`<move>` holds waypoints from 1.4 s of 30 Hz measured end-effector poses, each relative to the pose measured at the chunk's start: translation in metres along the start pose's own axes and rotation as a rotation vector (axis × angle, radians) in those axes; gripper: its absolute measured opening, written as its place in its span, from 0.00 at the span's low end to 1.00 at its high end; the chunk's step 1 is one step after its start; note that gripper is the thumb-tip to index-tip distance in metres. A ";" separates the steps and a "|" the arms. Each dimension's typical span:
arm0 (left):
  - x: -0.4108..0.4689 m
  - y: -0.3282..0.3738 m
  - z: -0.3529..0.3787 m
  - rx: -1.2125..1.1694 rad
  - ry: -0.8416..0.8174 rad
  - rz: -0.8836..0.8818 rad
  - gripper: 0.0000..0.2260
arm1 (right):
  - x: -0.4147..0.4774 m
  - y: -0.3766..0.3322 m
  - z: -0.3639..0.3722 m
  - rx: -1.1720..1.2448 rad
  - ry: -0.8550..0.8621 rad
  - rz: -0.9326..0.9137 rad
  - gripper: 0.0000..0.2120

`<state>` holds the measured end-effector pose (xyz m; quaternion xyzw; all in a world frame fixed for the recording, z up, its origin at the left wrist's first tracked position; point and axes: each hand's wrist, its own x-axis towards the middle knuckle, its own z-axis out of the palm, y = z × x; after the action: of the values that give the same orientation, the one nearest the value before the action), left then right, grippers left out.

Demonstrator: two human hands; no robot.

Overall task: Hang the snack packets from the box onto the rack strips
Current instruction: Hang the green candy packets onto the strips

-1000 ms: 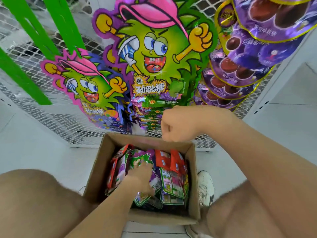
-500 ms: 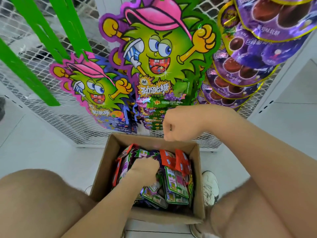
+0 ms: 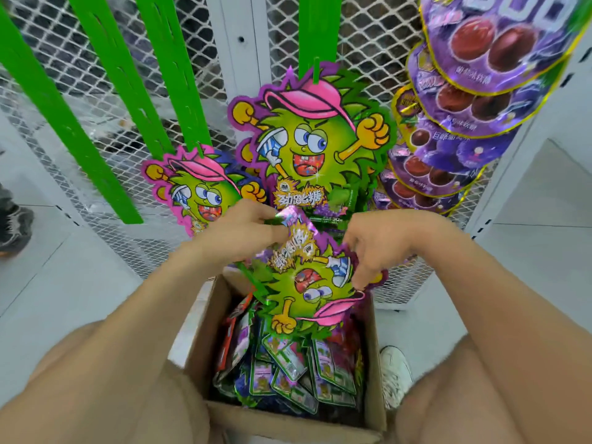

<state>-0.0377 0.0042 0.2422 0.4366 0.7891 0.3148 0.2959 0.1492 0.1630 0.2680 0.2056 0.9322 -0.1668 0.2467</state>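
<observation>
While held upside down just above the box [image 3: 288,423], pink cap toward the near side, looks light and thin: glossy foil snack packet [image 3: 304,283], die-cut with spiky edges, probably limp, crinkly and a little slippery. Left hand [image 3: 246,232] pinching the far foil end, thumb closed against fingers. Right hand [image 3: 378,248] curled on the right edge beside the cap, fingertips clamped on it. Best taken by the flat sealed margins rather than the puffed middle. Likely needs turning cap-end up first, judging by the hung packets [image 3: 307,139], hooked above the cap. Probably easy to crease or tear at the hanging hole if forced.

Just beyond the hands, two such packets hanging from green strips [image 3: 169,75], the right-hand one dead ahead and in the way of a straight lift. Crowding from the right: overlapping purple packets [image 3: 464,100]. Behind everything, wire mesh [image 3: 96,123]. Down in the box, loose packets [image 3: 288,370] heaped. Near right, white shoe [image 3: 395,373].
</observation>
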 end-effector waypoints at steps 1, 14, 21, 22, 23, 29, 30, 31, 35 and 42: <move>-0.003 0.002 -0.003 -0.008 0.034 0.001 0.15 | -0.004 0.001 -0.003 0.042 0.044 -0.012 0.20; -0.012 0.015 0.004 0.217 -0.050 0.512 0.16 | -0.008 -0.031 -0.013 0.473 0.527 -0.363 0.03; -0.020 0.029 -0.021 -0.296 0.229 0.332 0.11 | -0.028 -0.006 -0.027 0.675 1.029 -0.269 0.02; -0.020 0.032 -0.021 -0.376 0.274 0.322 0.11 | -0.030 -0.007 -0.028 0.696 1.107 -0.287 0.02; -0.021 0.038 -0.020 -0.436 0.328 0.336 0.09 | -0.032 -0.010 -0.029 0.734 1.170 -0.303 0.04; -0.020 0.092 -0.033 -0.181 0.799 0.545 0.25 | -0.038 -0.032 -0.049 0.629 1.500 -0.233 0.08; -0.017 0.103 -0.039 -0.135 0.795 0.564 0.26 | -0.040 -0.035 -0.056 0.602 1.537 -0.230 0.08; -0.013 0.116 -0.046 -0.123 0.782 0.557 0.26 | -0.041 -0.039 -0.064 0.585 1.564 -0.232 0.08; 0.005 0.153 -0.066 -0.180 0.685 0.472 0.17 | -0.043 -0.049 -0.094 0.466 1.648 -0.204 0.09; 0.008 0.170 -0.080 -0.284 0.467 0.403 0.20 | -0.035 -0.051 -0.116 0.411 1.687 -0.166 0.09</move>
<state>-0.0153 0.0640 0.4192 0.4545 0.6817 0.5651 0.0968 0.1076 0.1568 0.3922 0.2325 0.7672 -0.1412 -0.5809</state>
